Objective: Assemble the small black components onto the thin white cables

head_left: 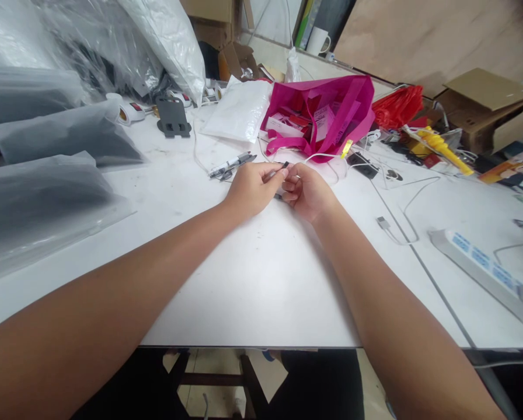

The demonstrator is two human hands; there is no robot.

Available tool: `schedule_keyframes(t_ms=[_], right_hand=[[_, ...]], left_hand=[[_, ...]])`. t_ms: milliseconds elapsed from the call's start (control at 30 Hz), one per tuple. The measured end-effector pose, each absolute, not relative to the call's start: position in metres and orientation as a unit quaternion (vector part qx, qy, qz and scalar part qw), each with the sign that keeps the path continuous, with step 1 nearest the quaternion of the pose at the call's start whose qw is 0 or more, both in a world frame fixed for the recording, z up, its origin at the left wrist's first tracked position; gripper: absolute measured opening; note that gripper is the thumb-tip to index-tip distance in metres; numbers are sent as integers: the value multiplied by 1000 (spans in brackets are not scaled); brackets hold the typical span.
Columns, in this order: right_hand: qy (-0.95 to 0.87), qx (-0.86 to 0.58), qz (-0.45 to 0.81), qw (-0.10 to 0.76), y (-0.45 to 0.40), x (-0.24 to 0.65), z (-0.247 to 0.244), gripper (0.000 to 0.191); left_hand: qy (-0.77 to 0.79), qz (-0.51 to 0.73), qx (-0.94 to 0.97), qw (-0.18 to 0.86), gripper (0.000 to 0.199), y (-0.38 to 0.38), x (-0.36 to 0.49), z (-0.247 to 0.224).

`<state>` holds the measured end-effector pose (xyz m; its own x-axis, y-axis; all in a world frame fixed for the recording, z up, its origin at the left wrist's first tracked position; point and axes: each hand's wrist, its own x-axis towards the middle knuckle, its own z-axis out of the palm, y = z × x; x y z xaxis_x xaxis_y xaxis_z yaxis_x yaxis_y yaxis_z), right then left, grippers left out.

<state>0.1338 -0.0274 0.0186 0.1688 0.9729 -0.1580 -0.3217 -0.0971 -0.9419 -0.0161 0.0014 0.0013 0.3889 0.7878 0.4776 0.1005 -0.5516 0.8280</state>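
Observation:
My left hand [253,185] and my right hand [307,189] meet over the white table [244,280], fingertips almost touching. Between thumb and fingers, my left hand pinches a small dark slender piece [285,166], perhaps part of a pen; most of it is hidden. The curled fingers of my right hand close in at the same spot, and what they hold is covered. Another dark bit [278,196] shows just below the fingers. Several pens [230,165] lie in a bunch just beyond my left hand.
Behind the hands stands a magenta bag [360,108] with boxes inside, beside a white bubble mailer [239,111]. Plastic-wrapped dark packages [46,204] line the left. A black stand [173,118] is at back left. On the right lie a power strip [476,256] and loose cables [412,224].

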Motion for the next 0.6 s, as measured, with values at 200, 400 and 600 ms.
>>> schedule_keyframes(t_ms=[200,400,600], right_hand=[[-337,-494,543,589,-27,133,17,26],[-357,-531,494,589,-28,131,19,17],[-394,-560,443,579,-32,125,23,17]], left_hand=[[287,467,746,379,29,0,-16,2],[308,498,671,454,24,7,-11,-1],[354,470,557,586,20,7,-12,8]])
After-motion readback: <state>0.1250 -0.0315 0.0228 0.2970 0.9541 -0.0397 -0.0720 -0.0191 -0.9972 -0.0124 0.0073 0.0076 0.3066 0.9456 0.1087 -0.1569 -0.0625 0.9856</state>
